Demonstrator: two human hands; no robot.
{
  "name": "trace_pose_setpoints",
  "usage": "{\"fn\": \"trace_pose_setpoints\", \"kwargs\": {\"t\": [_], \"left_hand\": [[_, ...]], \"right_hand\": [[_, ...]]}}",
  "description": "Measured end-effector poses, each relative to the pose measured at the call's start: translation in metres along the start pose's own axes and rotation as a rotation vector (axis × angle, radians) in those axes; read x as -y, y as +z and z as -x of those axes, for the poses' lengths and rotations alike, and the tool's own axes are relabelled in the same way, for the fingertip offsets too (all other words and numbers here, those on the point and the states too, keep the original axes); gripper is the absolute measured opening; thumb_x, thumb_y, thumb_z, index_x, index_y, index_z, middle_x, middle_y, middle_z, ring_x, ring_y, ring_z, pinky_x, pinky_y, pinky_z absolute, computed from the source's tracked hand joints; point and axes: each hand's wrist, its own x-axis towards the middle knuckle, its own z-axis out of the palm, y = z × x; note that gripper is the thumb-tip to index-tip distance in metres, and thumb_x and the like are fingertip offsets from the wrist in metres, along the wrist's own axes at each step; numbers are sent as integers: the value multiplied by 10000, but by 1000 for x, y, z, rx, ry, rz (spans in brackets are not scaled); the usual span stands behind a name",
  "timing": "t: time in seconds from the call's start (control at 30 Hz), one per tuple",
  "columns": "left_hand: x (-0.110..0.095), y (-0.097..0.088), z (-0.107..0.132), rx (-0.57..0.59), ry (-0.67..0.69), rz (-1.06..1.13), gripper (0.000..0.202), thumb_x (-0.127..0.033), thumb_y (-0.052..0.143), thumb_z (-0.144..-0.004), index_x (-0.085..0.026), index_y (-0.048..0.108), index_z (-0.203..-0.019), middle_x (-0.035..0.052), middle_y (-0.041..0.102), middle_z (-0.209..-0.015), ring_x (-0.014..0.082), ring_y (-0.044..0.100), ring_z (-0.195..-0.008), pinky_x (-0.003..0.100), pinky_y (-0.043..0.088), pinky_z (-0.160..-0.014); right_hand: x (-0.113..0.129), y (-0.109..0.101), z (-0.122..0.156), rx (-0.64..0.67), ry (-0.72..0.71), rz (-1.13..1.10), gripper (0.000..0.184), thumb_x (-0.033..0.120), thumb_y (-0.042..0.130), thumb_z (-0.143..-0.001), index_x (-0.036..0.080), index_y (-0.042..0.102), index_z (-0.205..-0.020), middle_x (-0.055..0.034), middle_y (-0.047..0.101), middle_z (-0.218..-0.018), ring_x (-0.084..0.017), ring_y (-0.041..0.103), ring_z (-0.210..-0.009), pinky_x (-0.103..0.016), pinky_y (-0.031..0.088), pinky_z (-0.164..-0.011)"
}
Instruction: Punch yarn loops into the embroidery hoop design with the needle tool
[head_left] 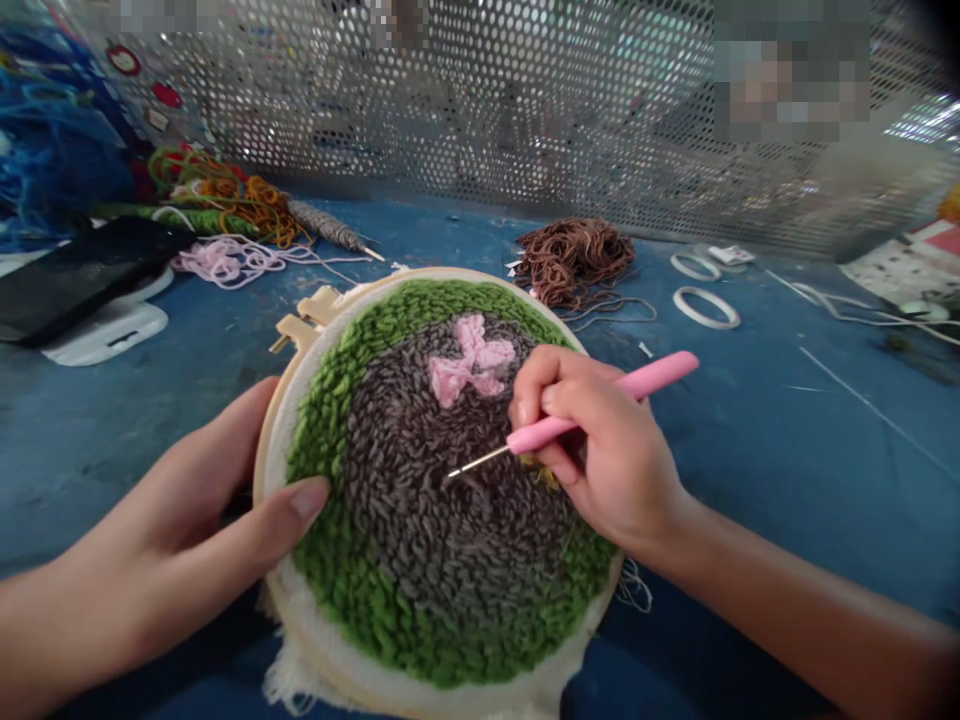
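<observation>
A round embroidery hoop is tilted toward me, its cloth covered in looped yarn: a green border around a dark grey middle. Pink loops form a flower-like patch near the top, and a bit of yellow yarn shows under my right hand. My left hand grips the hoop's left side, thumb on the green loops, other fingers partly hidden behind. In my right hand is a pink-handled crochet hook; its thin metal end points left over the grey loops.
Brown yarn lies behind the hoop. At the left are a black phone, pale pink yarn, a grey yarn bundle and blue yarn. White rings lie at right. A perforated metal screen stands across the back.
</observation>
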Motion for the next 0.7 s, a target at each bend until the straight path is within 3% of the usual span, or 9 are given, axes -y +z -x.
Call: {"fn": "trace_pose_setpoints", "kwargs": {"t": [0.1,0.33,0.5,0.63,0.7], "left_hand": [[-2,1,-2,-13,-31,14,625,-389,553,-783,-304,390,-1381,-12,586,-1235,237,589,-1055,212,550,-745],[-2,0,-3,11,-68,-6,633,-431,543,-799,-299,370,-1394,-7,585,-1249,251,567,-1109,232,545,-789],[-2,-1,-3,16,-56,-29,628,-430,539,-805,-289,373,-1394,-6,603,-1224,240,587,-1064,224,548,-770],[-2,-2,-1,0,-2,-39,601,-415,534,-807,-315,391,-1382,-10,628,-1151,225,606,-1012,209,556,-728],[-3,-2,3,-7,32,-51,606,-400,533,-812,-316,379,-1391,-6,638,-1119,231,608,-1004,215,561,-714]], "right_hand": [[-2,-3,3,-43,9,-37,211,97,418,-753,170,541,-599,53,428,-435,-48,314,-350,-159,221,-334],[-3,-2,5,41,17,-15,211,63,405,-743,166,535,-612,62,465,-465,-30,343,-358,-149,253,-354],[1,2,5,67,16,129,203,76,415,-750,175,532,-617,69,433,-448,-46,347,-376,-168,232,-351],[3,6,8,97,-68,251,196,100,428,-777,182,511,-620,62,443,-495,-52,355,-400,-182,262,-370],[2,8,11,172,-144,399,161,99,451,-779,185,523,-664,53,485,-546,-61,405,-449,-187,310,-414]]}}
